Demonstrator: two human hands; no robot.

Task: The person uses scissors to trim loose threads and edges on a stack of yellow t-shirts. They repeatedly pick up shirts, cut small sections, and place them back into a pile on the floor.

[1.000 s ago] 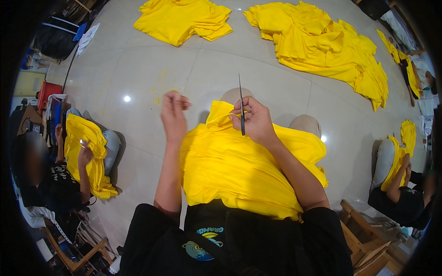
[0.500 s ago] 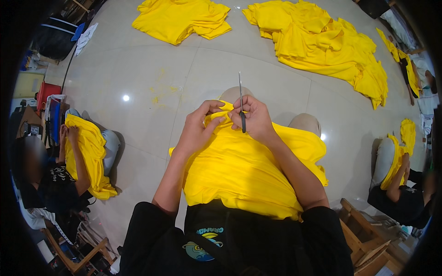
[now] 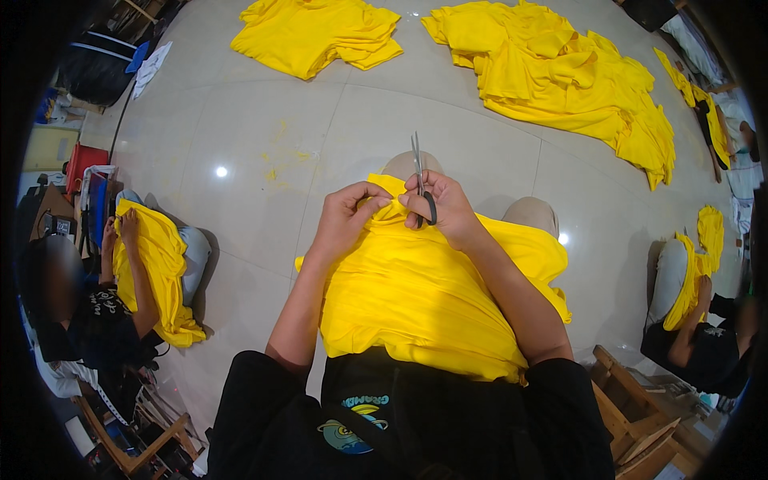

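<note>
A yellow garment (image 3: 432, 296) lies draped over my lap and knees. My left hand (image 3: 346, 218) pinches its bunched upper edge between thumb and fingers. My right hand (image 3: 442, 210) grips the same edge from the other side and holds small scissors (image 3: 418, 172), black loops in the fingers, closed blades pointing up and away from me. The two hands are a few centimetres apart at the top of the cloth.
Two heaps of yellow garments lie on the pale tiled floor ahead, one at centre-left (image 3: 316, 32) and a bigger one at right (image 3: 560, 76). A seated person (image 3: 96, 312) at left holds yellow cloth. Another person (image 3: 700, 328) sits at right. A wooden stool (image 3: 632, 416) stands lower right.
A second ago my left hand was raised, open, off the cloth. It has come down and taken hold of the garment's top edge beside the right hand. The scissors stayed put.
</note>
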